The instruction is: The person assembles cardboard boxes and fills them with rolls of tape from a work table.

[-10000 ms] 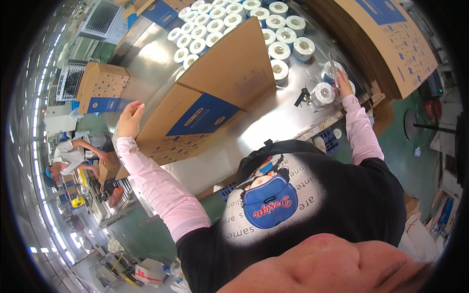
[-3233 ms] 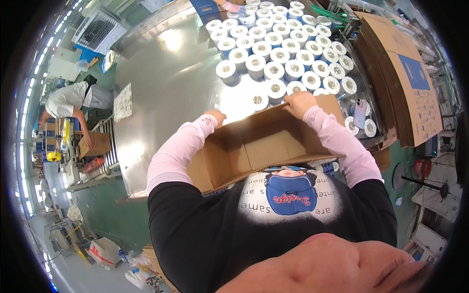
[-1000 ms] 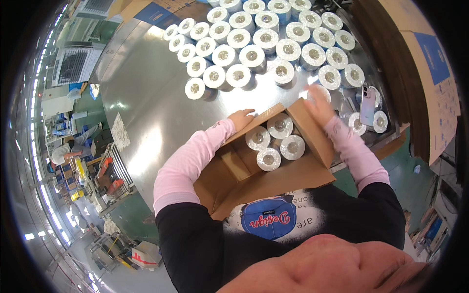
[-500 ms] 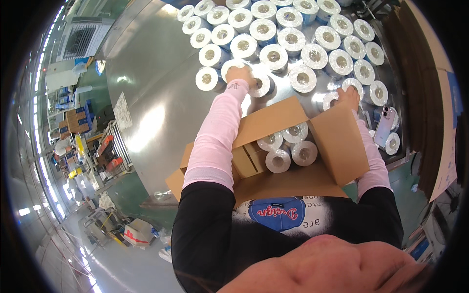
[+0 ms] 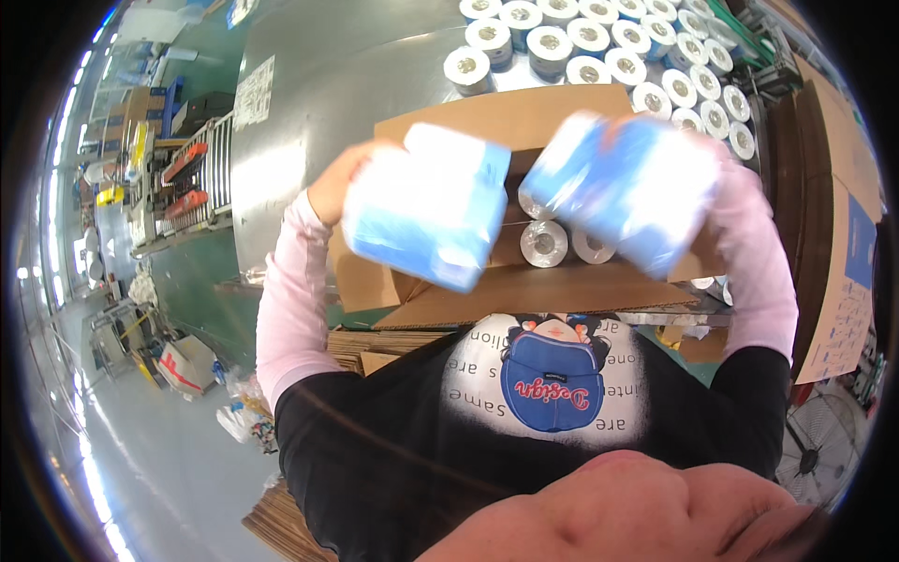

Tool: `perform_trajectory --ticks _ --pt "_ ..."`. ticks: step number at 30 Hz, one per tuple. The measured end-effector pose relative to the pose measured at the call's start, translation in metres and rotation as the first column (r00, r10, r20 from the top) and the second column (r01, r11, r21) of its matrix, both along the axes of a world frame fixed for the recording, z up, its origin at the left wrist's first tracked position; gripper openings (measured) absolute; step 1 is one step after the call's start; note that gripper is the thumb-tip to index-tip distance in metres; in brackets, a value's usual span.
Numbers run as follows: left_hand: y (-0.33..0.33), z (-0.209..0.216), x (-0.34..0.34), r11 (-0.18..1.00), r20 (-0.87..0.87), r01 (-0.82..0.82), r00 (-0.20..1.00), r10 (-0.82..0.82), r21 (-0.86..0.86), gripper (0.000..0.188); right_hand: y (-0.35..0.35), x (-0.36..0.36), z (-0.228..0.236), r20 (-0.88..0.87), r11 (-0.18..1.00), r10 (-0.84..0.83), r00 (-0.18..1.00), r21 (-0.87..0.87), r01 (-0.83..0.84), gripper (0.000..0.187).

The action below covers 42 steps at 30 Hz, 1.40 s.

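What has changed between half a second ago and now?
The left hand and right hand took wrapped rolls off the table, drawing them back toward the body, over the open box. Other rolls still sit inside the box and stand on the table.

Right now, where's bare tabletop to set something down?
Bare: the metal tabletop between the white sheet on its left and the standing rolls, beyond and left of the carton. Crowded: the right side, full of rolls, and above the carton, where left hand and right hand hold wrapped rolls, motion-blurred. Those mostly hide the carton's left inside.
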<state>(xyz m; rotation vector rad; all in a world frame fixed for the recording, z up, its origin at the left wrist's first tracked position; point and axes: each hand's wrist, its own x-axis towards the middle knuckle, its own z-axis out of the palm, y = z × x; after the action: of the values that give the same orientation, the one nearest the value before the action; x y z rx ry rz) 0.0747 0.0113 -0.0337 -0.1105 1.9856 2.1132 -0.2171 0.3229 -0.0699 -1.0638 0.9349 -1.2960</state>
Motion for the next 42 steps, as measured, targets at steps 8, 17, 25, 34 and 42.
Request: perform_trajectory --ticks 8,17,25,34,42 --pt "0.071 -0.038 0.058 0.044 0.327 0.343 0.921 -0.212 -0.938 0.03 -0.09 0.202 -0.153 -0.994 0.946 0.069 -0.084 0.092 -0.311 0.031" --pt "0.057 -0.165 0.013 0.332 0.485 0.561 0.826 -0.286 -0.759 0.051 -0.063 0.098 -0.03 -0.885 0.985 -0.143 0.442 -0.085 0.149 0.042" --pt "-0.006 -0.145 -0.185 0.339 -0.033 -0.055 0.997 0.07 -0.939 0.04 0.015 0.038 -0.09 -0.866 0.785 -0.44 0.237 -0.244 0.569 0.032" --pt "-0.085 -0.282 -0.247 0.413 0.383 0.083 0.57 0.727 -0.907 0.062 0.034 -0.085 -0.213 -0.918 0.508 -0.392 0.055 -0.167 0.845 0.037" --pt "-0.045 -0.28 -0.273 -0.167 0.109 0.147 0.97 0.215 -0.975 0.032 -0.031 -0.125 -0.24 -0.955 0.464 0.267 0.128 0.244 0.852 0.049"
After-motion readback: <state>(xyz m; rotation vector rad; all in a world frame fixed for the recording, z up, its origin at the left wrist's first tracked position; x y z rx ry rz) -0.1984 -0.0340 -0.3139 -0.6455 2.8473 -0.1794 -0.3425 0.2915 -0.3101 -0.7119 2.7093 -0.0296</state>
